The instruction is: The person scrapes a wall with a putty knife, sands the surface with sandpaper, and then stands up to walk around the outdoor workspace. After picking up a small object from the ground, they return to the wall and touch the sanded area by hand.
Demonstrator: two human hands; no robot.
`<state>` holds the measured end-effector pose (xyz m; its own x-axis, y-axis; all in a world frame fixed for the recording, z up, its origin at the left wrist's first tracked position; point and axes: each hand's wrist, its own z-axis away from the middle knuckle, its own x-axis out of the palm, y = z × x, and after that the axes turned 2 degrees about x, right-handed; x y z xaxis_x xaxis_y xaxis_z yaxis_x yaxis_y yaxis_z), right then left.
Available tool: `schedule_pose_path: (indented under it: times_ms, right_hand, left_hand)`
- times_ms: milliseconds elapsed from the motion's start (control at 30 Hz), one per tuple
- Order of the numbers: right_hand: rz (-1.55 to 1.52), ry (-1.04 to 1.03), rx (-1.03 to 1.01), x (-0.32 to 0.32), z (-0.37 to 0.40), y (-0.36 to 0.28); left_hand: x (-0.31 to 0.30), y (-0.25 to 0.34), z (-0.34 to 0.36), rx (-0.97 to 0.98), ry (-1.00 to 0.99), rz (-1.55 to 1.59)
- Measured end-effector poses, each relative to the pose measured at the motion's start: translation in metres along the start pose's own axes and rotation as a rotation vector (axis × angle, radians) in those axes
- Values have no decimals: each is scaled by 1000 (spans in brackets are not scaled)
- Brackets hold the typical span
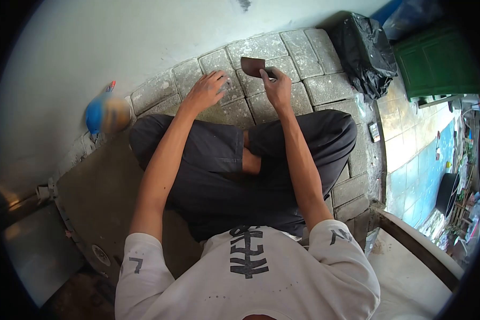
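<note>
I sit cross-legged on grey paving blocks facing a pale wall. My right hand is raised in front of me and grips a flat dark reddish-brown tile-like piece by its right edge. My left hand rests on the blocks to the left of it, fingers spread and pressed down; whether anything lies under the palm is hidden. The two hands are about a hand's width apart.
A blue and orange plastic bag lies by the wall at left. A crumpled black bag sits at the back right beside a green bin. A small dark box lies on the tiled floor at right.
</note>
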<state>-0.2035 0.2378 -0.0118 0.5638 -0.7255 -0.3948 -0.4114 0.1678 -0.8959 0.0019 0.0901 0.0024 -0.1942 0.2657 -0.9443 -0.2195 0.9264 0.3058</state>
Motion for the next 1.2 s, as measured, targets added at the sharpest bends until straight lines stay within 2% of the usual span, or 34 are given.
schedule_pose_path:
  times_ms: [133, 200, 233, 300, 333, 367, 433, 500, 567, 600, 667, 700, 767, 833, 900, 933, 1000, 1100, 1200]
  right_hand:
    - [65, 13, -66, 1, 0, -1]
    - [-218, 7, 119, -3, -1, -4]
    - [-214, 6, 117, -5, -3, -5]
    - [-693, -94, 206, -8, -6, -7]
    - [-689, -179, 257, -9, -4, -11]
    - [-536, -289, 228, -7, -3, -11]
    - [-293, -320, 193, -1, -1, -6]
    - [-411, -316, 197, -2, -1, -10]
    - [-667, -260, 278, -3, 1, -19]
    - [-667, -261, 282, -1, 2, -12]
    - [-251, -343, 160, 0, 1, 1]
    - [-250, -333, 160, -2, 1, -3]
    - [-621, -265, 216, -2, -1, -13]
    - [-613, -287, 232, -2, 4, -14]
    - [-212, -267, 211, 3, 6, -10]
    - [-166, -218, 148, 1, 5, -12]
    - [-205, -218, 129, -6, 2, -16]
    - [-259, -279, 95, -1, 5, -15]
    - [-269, -335, 72, 3, 7, -8]
  left_hand:
    - [3, -4, 0, -19, 45, 14]
    - [1, -2, -2, -50, 6, 47]
    - [-3, 0, -3, -50, 10, 49]
    - [-7, 4, -4, -46, -76, 42]
    - [-5, 3, -4, -46, -76, 45]
    - [-2, 0, -3, -60, -64, 66]
    - [8, -7, -2, -61, -51, 85]
    - [13, -8, 0, -43, 128, 112]
    - [10, -10, -1, -106, 80, 140]
    - [10, -10, 1, -167, 27, 172]
    - [9, -8, 3, -161, 25, 202]
    - [7, -6, 1, -156, 29, 229]
    - [2, -3, -2, -190, -21, 281]
    - [3, -3, 2, -238, -80, 337]
    - [6, -6, -2, -294, -114, 380]
    - [8, -6, -3, -285, -114, 379]
    - [7, -6, -1, -253, -43, 502]
    - [5, -6, -3, -274, -65, 578]
    - [15, -14, -2, -262, -31, 522]
